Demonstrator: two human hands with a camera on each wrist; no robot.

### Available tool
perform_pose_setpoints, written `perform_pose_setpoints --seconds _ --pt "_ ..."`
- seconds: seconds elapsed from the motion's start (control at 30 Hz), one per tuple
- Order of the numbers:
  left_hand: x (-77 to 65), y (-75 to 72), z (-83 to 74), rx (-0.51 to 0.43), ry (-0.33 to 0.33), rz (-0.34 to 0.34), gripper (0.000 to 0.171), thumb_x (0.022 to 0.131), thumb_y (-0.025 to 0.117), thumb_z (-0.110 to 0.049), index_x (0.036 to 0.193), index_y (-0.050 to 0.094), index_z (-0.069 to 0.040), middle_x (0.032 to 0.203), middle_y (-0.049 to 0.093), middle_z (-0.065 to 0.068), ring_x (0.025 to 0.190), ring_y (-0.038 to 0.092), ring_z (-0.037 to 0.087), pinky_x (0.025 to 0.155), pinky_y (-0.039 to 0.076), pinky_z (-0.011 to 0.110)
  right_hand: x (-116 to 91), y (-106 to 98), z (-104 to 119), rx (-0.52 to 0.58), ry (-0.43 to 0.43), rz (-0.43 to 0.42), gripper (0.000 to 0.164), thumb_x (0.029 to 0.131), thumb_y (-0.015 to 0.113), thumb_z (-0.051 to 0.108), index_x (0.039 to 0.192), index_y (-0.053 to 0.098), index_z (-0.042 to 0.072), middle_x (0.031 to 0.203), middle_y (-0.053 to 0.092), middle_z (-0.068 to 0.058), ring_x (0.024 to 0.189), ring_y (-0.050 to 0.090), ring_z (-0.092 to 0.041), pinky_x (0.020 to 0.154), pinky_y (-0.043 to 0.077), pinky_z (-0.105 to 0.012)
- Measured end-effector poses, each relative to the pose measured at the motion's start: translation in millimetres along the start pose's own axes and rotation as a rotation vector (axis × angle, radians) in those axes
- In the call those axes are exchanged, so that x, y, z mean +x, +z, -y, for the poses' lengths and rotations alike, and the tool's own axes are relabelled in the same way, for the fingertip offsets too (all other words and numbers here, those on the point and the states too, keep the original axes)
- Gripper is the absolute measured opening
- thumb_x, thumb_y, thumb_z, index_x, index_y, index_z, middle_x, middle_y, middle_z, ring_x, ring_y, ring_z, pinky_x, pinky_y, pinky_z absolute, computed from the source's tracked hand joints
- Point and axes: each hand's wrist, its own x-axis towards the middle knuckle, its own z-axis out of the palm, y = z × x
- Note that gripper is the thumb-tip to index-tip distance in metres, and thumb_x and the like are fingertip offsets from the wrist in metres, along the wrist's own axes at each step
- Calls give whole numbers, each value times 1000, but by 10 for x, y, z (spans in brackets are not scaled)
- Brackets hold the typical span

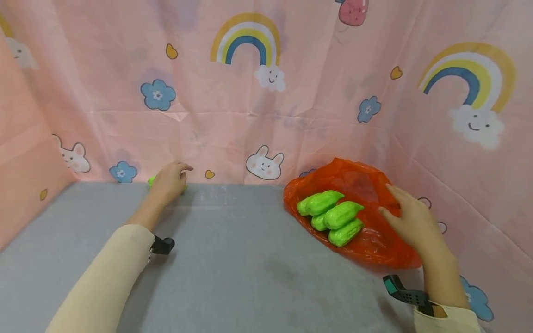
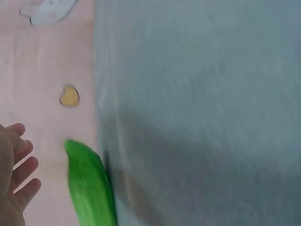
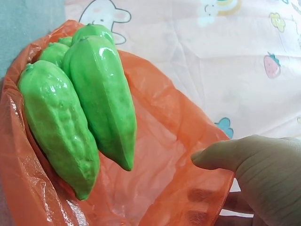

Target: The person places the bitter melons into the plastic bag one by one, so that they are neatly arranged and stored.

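At the far left, a green bitter melon (image 2: pixel 90 186) lies where the grey tabletop meets the back cloth; in the head view my left hand (image 1: pixel 168 180) mostly hides it. That hand hovers over it, fingers loosely bent, apart from it in the left wrist view. On the right, several glossy, lumpy bitter melons (image 1: pixel 343 215) lie piled in an orange-red plastic bag (image 1: pixel 376 249) with its mouth spread wide. My right hand (image 1: pixel 414 222) is at the bag's right edge. Its thumb (image 3: pixel 218 155) is on the inner side, while other fingers show through the film behind, with a wide gap between.
A grey cloth-covered tabletop (image 1: pixel 250 263) spreads between the two hands. Pink patterned cloth (image 1: pixel 233 134) rises as a wall behind, with similar cloth on the left and right sides. A black wrist mount (image 1: pixel 410 296) sticks out from the right sleeve.
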Motion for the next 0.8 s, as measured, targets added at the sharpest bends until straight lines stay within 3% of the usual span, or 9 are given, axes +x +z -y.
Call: perform_pose_setpoints --seconds 0.23,0.4,0.6,0.8 --pt "-42 -8 217 -22 -73 28 44 97 36 3 130 64 -1 142 55 27 135 48 46 102 46 60 2 5 -29 -3 -8 -1 71 97 67 23 156 34 0 151 42 -34 132 42 -59 100 38 -75" --pt "-86 13 331 -43 -80 47 48 94 33 5 132 62 3 140 56 29 133 48 49 108 42 62 -10 14 -34 -1 -8 0 71 96 67 21 156 34 0 150 43 -35 132 42 -58 100 39 -74" --pt "-158 56 420 -4 -77 87 46 95 35 5 134 59 5 137 58 32 128 52 51 109 39 64 -7 21 -27 7 0 -11 72 96 67 22 156 34 1 151 43 -34 131 43 -59 98 40 -75" --pt "-164 86 424 60 -58 17 35 102 44 -6 131 63 2 133 60 31 124 53 53 103 40 67 -2 7 -35 -4 -9 -18 72 95 68 21 156 34 1 150 43 -34 131 43 -59 99 39 -75"
